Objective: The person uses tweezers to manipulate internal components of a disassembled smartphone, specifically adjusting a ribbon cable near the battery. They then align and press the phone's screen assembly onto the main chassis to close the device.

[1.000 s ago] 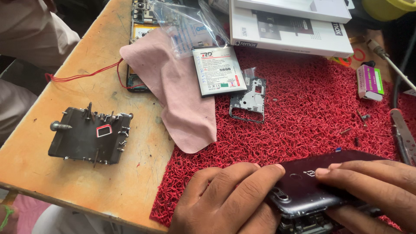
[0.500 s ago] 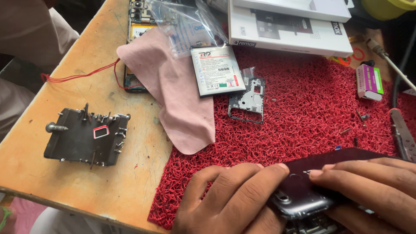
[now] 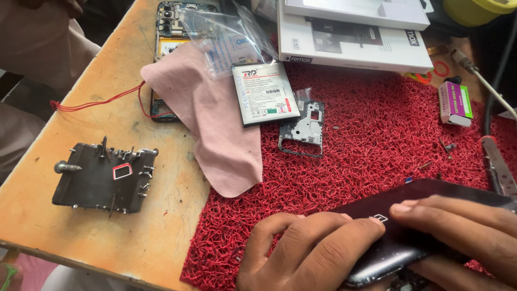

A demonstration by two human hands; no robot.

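A dark phone back cover (image 3: 431, 215) lies on the red mesh mat (image 3: 366, 161) at the lower right. My left hand (image 3: 307, 253) presses its fingers on the cover's near left part. My right hand (image 3: 463, 231) grips the cover from the right, fingers laid across its top. Under the cover a grey phone body edge (image 3: 377, 272) shows. A phone battery (image 3: 265, 92) lies on a pink cloth (image 3: 215, 124) farther up the mat. A grey metal phone frame part (image 3: 302, 129) lies next to the battery.
A black magnetic block (image 3: 99, 178) with several screws sits on the wooden table (image 3: 107, 108) at left. An opened phone (image 3: 167, 32) with red wires, a clear plastic bag (image 3: 226, 32), white boxes (image 3: 350, 32), a small green and pink box (image 3: 455, 102) and a metal tool (image 3: 498, 167) lie around.
Both hands have shifted slightly on the dark cover; the right fingers have slid a little left across it. The view has tilted a bit. Other things lie as before.
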